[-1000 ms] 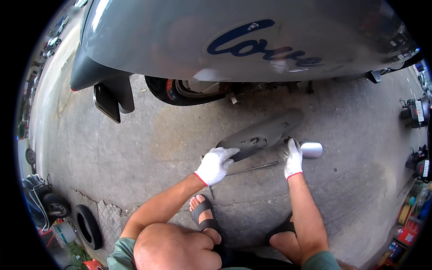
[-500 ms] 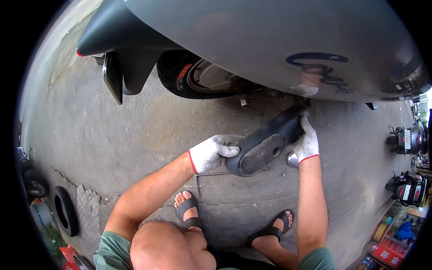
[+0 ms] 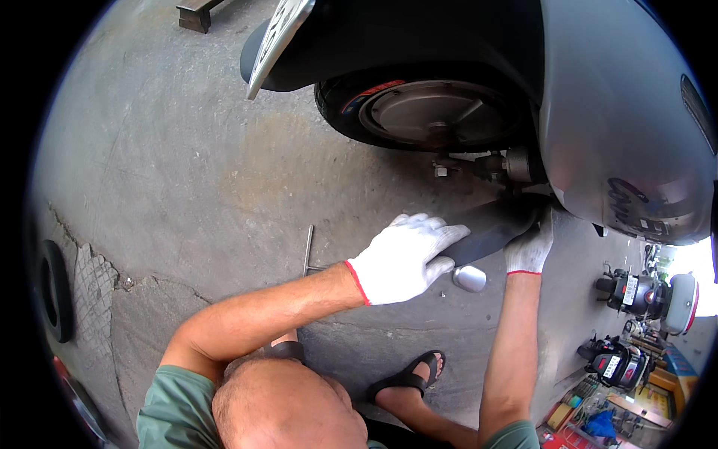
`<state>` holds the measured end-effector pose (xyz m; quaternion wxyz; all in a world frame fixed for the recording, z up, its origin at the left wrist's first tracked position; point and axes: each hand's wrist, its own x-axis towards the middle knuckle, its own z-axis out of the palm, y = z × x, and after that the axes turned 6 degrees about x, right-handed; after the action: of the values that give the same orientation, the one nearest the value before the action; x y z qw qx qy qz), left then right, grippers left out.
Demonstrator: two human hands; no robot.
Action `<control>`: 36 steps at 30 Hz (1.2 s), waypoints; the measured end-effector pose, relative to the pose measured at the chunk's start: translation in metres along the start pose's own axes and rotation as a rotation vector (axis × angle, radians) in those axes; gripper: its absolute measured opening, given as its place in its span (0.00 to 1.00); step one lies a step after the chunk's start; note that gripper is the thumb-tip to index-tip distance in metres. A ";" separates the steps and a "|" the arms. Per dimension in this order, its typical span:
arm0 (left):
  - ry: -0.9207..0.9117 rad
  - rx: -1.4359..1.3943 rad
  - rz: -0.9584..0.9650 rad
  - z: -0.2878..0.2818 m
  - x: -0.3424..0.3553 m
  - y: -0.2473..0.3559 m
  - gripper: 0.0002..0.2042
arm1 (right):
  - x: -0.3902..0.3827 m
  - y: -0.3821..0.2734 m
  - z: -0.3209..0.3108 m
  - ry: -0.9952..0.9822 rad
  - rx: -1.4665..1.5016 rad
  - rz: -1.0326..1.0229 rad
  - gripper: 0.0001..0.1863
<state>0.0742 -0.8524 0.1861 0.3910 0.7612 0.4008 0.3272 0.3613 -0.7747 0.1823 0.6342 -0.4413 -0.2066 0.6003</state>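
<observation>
A long dark plastic cover (image 3: 497, 226), slightly blurred, is held low beside the rear of a grey scooter (image 3: 621, 97). My left hand (image 3: 407, 258), in a white knit glove with red trim, grips the cover's near left end between thumb and fingers. At the far right end, my gloved right hand (image 3: 529, 247) holds it from below, its fingers partly hidden. That end reaches under the scooter's grey body. Just above are the rear wheel (image 3: 441, 112) and an exposed metal axle part (image 3: 516, 165). I cannot tell whether the cover touches the scooter.
A silver rounded cap (image 3: 470, 278) lies on the concrete below the cover. A T-shaped metal tool (image 3: 309, 247) lies left of my left hand. A loose tyre (image 3: 56, 292) is at far left. Parked scooters (image 3: 617, 363) and cluttered shelving (image 3: 598, 423) stand at right.
The view has shifted, showing more of the wheel and axle. The cover has turned so its flat oval face no longer shows. My left hand has swung right, its back now uppermost.
</observation>
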 end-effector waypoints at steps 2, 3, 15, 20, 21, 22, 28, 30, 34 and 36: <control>0.122 0.085 -0.051 -0.002 -0.008 -0.006 0.28 | 0.001 -0.001 0.015 0.046 -0.025 -0.006 0.23; 0.182 0.130 -0.077 -0.004 -0.012 -0.009 0.29 | 0.001 -0.001 0.023 0.059 -0.045 -0.011 0.21; 0.348 -0.158 -0.189 0.015 -0.026 -0.034 0.24 | 0.014 -0.004 0.013 0.075 0.093 0.101 0.22; 0.409 -0.180 -0.164 0.018 -0.021 -0.036 0.24 | 0.017 -0.007 0.015 0.081 0.047 0.113 0.25; 0.439 -0.201 -0.163 0.017 -0.019 -0.036 0.24 | 0.020 -0.008 0.016 0.101 0.046 0.113 0.25; 0.470 -0.222 -0.162 0.014 -0.018 -0.037 0.25 | 0.024 -0.008 0.016 0.120 0.046 0.113 0.25; 0.558 -0.250 -0.167 0.004 -0.007 -0.041 0.26 | 0.031 -0.008 0.029 0.236 0.063 0.127 0.22; 0.580 -0.261 -0.159 0.003 -0.008 -0.044 0.26 | 0.033 -0.009 0.029 0.236 0.072 0.143 0.21; 0.576 -0.304 -0.180 0.002 -0.013 -0.047 0.25 | 0.030 -0.009 0.036 0.265 0.063 0.190 0.22; 0.572 -0.320 -0.175 0.003 -0.016 -0.046 0.24 | 0.025 -0.007 0.043 0.271 0.058 0.197 0.23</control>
<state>0.0530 -0.8496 0.1423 0.4040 0.5300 0.5017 0.5516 0.3364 -0.7366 0.2040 0.6068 -0.5179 -0.0576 0.6002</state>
